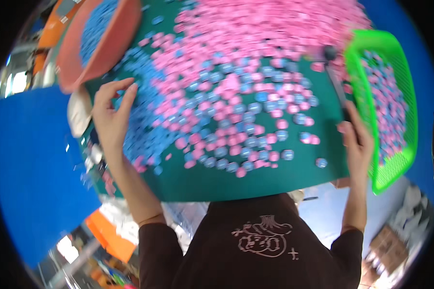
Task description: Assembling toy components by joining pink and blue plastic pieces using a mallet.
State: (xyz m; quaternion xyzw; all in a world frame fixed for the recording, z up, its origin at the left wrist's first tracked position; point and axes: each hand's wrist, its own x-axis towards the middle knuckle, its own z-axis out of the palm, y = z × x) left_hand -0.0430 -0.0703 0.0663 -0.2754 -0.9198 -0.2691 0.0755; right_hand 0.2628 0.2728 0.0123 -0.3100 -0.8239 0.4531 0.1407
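Observation:
My left hand (pixel 112 113) hovers over the blue pieces (pixel 147 108) at the left of the green table. Its thumb and forefinger tips are drawn together; whatever may be between them is too small to make out. At the right, my right hand (pixel 359 137) grips the dark near end of a long thin tool (pixel 336 83), blurred, with a dark round knob at its far end. Small pink pieces (pixel 270 29) form a large heap at the back. Pink and blue pieces (pixel 248 117) lie mixed and loosely scattered across the middle.
A tilted orange-pink basin (pixel 128 33) of blue pieces stands at the far left. By my right hand is a bright green basket (pixel 409 91) holding mixed pink and blue pieces. The green table's (pixel 202 190) near edge runs just before my body.

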